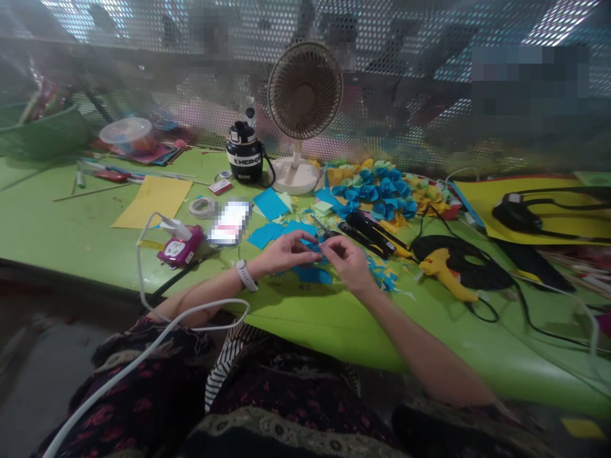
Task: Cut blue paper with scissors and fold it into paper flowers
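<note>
Over the front of the green table, my left hand [291, 250] and my right hand [347, 259] meet with thumbs and fingers pinched together. What lies between the fingertips is too small to make out; blue paper shows just behind and below them. Square sheets of blue paper [271, 203] lie beyond my left hand. Under both hands are small blue paper scraps [312, 275]. A black stapler [370, 234] rests just past my right hand. Behind it is a pile of folded blue paper flowers [377, 191], with yellow ones beside them.
A yellow glue gun [446, 275] lies right of my right hand, its cord trailing. To the left are a phone [230, 222], a tape roll [202, 207] and a purple power socket [181, 247] with a white cable [157, 346]. A fan [305, 95] and black bottle [244, 156] stand behind.
</note>
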Tool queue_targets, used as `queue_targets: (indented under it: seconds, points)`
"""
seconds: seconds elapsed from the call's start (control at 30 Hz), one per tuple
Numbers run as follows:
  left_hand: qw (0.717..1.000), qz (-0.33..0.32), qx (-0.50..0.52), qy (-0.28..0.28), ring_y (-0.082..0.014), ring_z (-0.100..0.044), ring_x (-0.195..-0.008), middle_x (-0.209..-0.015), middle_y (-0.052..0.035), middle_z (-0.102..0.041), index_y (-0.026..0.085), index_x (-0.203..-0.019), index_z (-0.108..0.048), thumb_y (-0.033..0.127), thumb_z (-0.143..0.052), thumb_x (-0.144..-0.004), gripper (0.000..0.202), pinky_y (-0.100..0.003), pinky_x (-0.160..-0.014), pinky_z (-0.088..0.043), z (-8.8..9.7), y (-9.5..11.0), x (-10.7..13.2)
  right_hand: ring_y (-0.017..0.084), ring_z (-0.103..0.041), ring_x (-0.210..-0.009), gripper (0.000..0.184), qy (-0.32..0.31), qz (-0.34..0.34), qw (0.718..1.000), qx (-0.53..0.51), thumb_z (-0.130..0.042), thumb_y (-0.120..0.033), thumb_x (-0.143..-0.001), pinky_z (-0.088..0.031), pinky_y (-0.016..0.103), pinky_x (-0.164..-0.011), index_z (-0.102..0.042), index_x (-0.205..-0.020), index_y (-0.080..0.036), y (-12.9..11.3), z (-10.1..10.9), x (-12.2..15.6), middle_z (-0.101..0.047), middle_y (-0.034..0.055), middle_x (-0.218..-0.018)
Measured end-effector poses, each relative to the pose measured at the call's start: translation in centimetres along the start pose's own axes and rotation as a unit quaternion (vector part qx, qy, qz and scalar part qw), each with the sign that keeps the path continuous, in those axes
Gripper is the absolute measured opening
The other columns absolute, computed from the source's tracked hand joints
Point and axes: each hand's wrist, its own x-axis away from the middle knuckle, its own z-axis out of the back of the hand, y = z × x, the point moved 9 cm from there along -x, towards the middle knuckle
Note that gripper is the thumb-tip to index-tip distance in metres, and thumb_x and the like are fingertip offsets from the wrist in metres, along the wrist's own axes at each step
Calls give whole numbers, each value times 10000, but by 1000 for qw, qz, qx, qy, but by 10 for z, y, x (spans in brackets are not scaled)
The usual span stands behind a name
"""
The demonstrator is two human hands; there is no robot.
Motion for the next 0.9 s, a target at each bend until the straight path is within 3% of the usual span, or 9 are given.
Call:
queue_targets:
  seconds: [0.2,0.47,0.9]
  points:
    - [998,25,-55,-17,-148,-705,-739,-829,-86,-741,99,-860,-665,445,-781,-760,379,-262,-672,-588,-3,-5,1,178,-614,-750,347,15,17,1000,14,-704,-556,-790,-513,336,-748,-602,-770,-225,-4,0,3,-653,23,-800]
    - [995,15,-92,-33,-158,-723,-733,-833,-96,-757,106,-830,-670,508,-731,-789,408,-255,-644,-603,-7,-2,2,173,-610,-764,301,31,53,997,40,-678,-510,-829,-510,325,-748,-595,-770,-227,-14,3,5,-646,25,-816]
    - [996,18,-82,-34,-144,-717,-717,-801,-79,-751,118,-802,-654,485,-744,-782,378,-244,-644,-595,-8,-2,1,142,-541,-570,457,-23,-1,999,42,-651,-677,-789,-452,284,-567,-556,-775,-230,-8,-6,4,-560,-24,-639]
